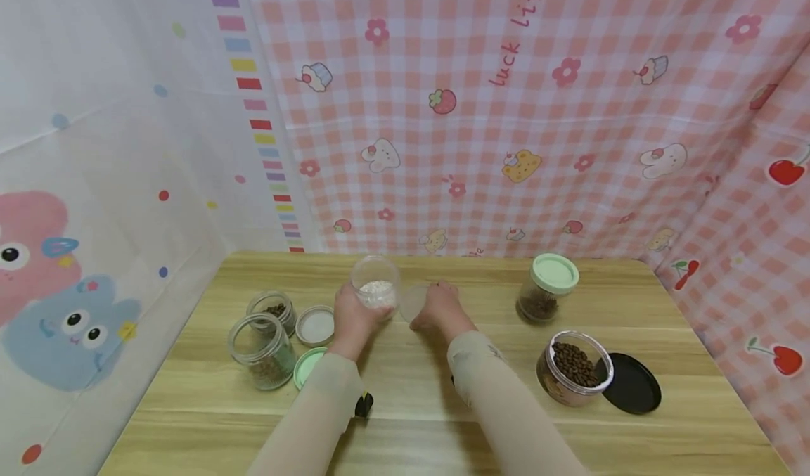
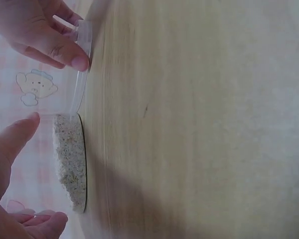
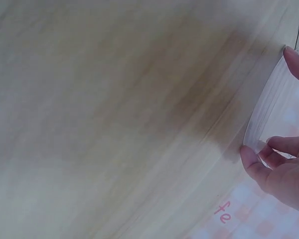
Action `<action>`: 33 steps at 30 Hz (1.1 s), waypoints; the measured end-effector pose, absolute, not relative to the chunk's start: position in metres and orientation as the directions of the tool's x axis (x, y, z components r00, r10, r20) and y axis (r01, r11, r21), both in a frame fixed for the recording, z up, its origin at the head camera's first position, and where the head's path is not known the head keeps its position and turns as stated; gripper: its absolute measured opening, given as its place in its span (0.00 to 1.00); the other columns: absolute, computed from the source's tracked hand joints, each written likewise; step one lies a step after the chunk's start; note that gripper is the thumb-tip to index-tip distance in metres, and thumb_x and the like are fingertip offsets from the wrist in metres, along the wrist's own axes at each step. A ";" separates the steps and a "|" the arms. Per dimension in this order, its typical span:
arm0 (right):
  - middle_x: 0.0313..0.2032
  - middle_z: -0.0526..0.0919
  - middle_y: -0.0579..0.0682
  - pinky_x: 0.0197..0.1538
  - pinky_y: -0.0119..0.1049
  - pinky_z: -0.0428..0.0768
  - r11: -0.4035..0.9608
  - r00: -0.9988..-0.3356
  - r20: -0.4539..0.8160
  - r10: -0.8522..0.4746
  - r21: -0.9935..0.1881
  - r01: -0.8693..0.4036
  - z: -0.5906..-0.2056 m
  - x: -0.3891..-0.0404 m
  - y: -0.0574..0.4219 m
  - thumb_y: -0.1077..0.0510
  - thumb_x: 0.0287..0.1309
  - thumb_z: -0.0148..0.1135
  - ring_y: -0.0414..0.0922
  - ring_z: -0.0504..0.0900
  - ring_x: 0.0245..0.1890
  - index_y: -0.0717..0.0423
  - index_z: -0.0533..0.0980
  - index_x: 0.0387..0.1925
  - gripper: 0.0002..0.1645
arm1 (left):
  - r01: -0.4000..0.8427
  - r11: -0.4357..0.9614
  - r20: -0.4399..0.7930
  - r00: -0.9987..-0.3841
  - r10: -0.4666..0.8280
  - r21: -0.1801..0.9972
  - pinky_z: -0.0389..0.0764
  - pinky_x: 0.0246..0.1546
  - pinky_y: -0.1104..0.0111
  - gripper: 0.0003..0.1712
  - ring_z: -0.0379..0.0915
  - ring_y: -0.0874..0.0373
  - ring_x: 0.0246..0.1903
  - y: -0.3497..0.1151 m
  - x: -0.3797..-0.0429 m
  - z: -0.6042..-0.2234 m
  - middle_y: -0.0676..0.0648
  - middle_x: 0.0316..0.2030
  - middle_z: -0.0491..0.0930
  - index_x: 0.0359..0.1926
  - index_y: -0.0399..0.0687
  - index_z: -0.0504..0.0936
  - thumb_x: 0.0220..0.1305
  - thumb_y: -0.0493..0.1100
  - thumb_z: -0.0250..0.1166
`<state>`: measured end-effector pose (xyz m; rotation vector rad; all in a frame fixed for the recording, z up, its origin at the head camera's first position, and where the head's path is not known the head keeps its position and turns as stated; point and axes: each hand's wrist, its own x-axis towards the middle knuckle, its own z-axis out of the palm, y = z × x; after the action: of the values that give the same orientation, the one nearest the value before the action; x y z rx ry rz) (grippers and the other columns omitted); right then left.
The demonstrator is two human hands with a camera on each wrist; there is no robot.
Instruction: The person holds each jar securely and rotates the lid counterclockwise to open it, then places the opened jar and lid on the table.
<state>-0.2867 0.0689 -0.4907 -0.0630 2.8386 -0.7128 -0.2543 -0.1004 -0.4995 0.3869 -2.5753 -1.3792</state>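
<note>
Near the back of the table stands a clear jar (image 1: pixel 377 292), partly filled with whitish granules (image 2: pixel 70 162). My left hand (image 1: pixel 354 319) grips its side, thumb on the near face and fingers around the far left. Just to the right, my right hand (image 1: pixel 443 310) pinches the rim of a clear round lid (image 1: pixel 413 303). In the right wrist view, the lid (image 3: pixel 266 107) lies low, close over the wood, with fingertips at its edge. The lid is right beside the jar in the left wrist view.
At left are two open glass jars (image 1: pixel 262 353) with brown contents, a whitish lid (image 1: pixel 315 325) and a green lid (image 1: pixel 306 367) partly behind the left sleeve. At right stand a green-lidded jar (image 1: pixel 545 290), an open tub of brown pellets (image 1: pixel 557 389) and a black lid (image 1: pixel 635 384).
</note>
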 end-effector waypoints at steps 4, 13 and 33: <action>0.58 0.66 0.63 0.65 0.48 0.67 0.864 -0.978 -0.196 -0.075 -0.503 0.035 -0.487 -0.289 0.063 0.55 0.24 0.83 0.60 0.63 0.60 0.72 0.69 0.56 0.53 | -0.134 0.510 0.049 -0.943 -0.329 0.850 0.67 0.62 0.52 0.55 0.67 0.40 0.57 -0.102 -0.259 -0.498 0.33 0.56 0.70 0.63 0.34 0.64 0.33 0.44 0.82; 0.61 0.66 0.65 0.66 0.50 0.65 0.871 -0.979 -0.184 -0.086 -0.492 0.016 -0.486 -0.297 0.057 0.55 0.29 0.82 0.62 0.62 0.63 0.69 0.65 0.61 0.56 | -0.143 0.477 0.049 -0.929 -0.368 0.867 0.66 0.63 0.52 0.54 0.66 0.40 0.57 -0.101 -0.267 -0.495 0.33 0.55 0.69 0.63 0.32 0.62 0.35 0.41 0.81; 0.64 0.66 0.65 0.68 0.51 0.62 0.881 -0.974 -0.139 -0.178 -0.464 -0.095 -0.489 -0.296 0.054 0.57 0.38 0.77 0.62 0.62 0.64 0.66 0.59 0.66 0.54 | -0.152 0.422 0.044 -0.907 -0.420 0.893 0.66 0.64 0.53 0.51 0.67 0.42 0.57 -0.101 -0.269 -0.501 0.36 0.55 0.70 0.62 0.36 0.66 0.34 0.41 0.81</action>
<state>-0.2960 0.0538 -0.4887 -0.2105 2.8722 -0.6955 -0.2694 -0.1008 -0.5014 0.4984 -2.4187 -1.4784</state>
